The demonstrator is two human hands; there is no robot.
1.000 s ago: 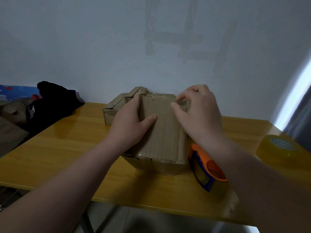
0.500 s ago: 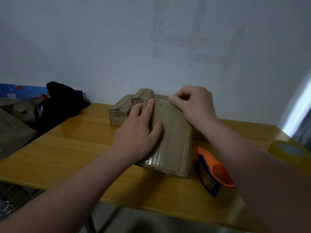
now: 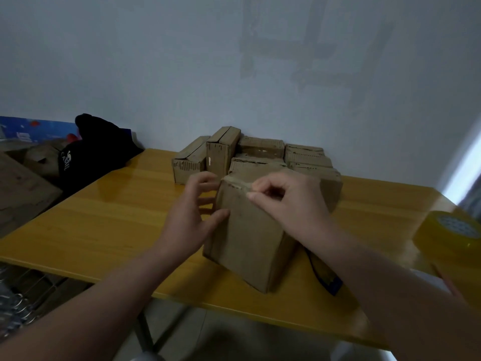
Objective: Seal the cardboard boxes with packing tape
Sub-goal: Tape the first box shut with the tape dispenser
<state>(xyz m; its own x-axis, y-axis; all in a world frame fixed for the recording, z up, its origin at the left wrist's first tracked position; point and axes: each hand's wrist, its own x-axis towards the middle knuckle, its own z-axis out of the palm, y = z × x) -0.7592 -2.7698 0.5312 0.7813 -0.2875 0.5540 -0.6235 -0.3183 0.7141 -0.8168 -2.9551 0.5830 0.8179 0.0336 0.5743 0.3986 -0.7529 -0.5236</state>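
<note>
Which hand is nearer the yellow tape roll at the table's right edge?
Right. The right hand pinches the box's top edge, toward the tape roll; the left hand is beyond the box's far side.

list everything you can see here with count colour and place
front box: 1, brown, near table edge, between both hands
back boxes: several, brown, clustered at far table edge by wall
tape roll: 1, yellowish, table's right end
tape dispenser: 1, blue, mostly hidden under right forearm
table: 1, yellow wood
bag: 1, black, left of table
left hand: on box's left side
right hand: pinching at box's top edge
</note>
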